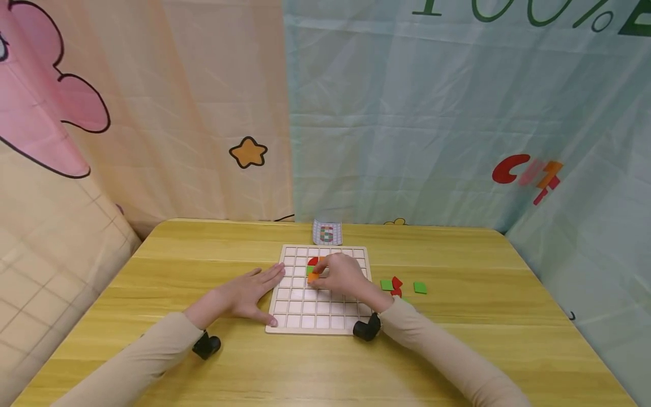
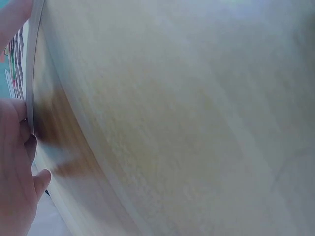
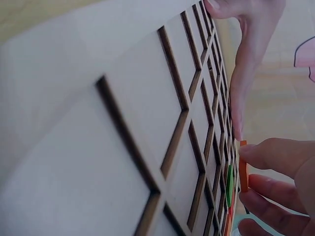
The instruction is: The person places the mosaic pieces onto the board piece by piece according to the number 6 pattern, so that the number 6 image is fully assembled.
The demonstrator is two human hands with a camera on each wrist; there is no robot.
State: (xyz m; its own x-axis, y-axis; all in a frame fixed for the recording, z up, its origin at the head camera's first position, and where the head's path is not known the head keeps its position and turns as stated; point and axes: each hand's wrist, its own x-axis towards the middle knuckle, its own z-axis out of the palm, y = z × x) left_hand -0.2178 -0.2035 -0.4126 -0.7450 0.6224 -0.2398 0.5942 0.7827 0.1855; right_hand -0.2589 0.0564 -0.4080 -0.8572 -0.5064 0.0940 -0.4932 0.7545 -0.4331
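A white grid board [image 1: 294,308] with raised wooden dividers lies on the table. My right hand [image 1: 342,274] is over its middle and pinches an orange tile [image 3: 243,167] between thumb and fingers, close to the grid. Beside that tile a green tile [image 3: 230,186] sits in a cell, with a red rounded piece [image 1: 312,261] in the cell behind it. Part of another orange piece shows by the right fingers. My left hand [image 1: 254,291] rests with spread fingers on the board's left edge; in the left wrist view its fingers [image 2: 17,108] touch the frame.
Right of the board lie loose pieces: a green square [image 1: 386,285], another green square [image 1: 420,288] and red pieces [image 1: 396,282]. Behind the board stands a small card [image 1: 327,233] printed with a coloured pattern on a grid. A printed curtain [image 1: 407,124] hangs behind the wooden table [image 1: 203,249].
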